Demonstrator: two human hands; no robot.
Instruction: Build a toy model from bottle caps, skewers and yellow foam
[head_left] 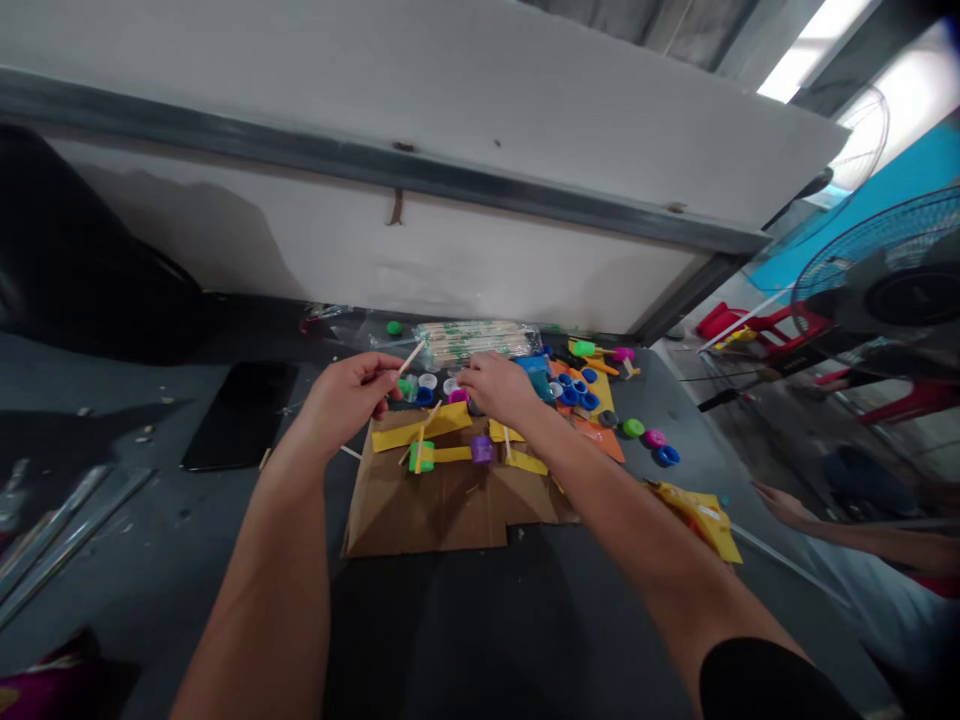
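Between the thumb and fingers of my left hand (352, 398) is a thin wooden stick (411, 358), its tip pointing up and right. My right hand (496, 385) reaches over the bottle caps, fingers bent down by a magenta cap (458, 397); whether it grips anything is hidden. Below both hands lies a piece of brown cardboard (427, 520). On it, a yellow strip (452, 455) runs between a green cap (422, 457) and a purple cap (482, 450), with sticks standing at the green one. Another yellow strip (420, 428) lies above them.
A plastic-wrapped bundle of sticks (480, 340) lies near the wall. Several blue caps (577, 392) are heaped at right. A black phone (241, 415) lies at left, with clear tubes (75, 530) beyond. At the right edge are another person's hand (784, 505) and a fan (900, 280).
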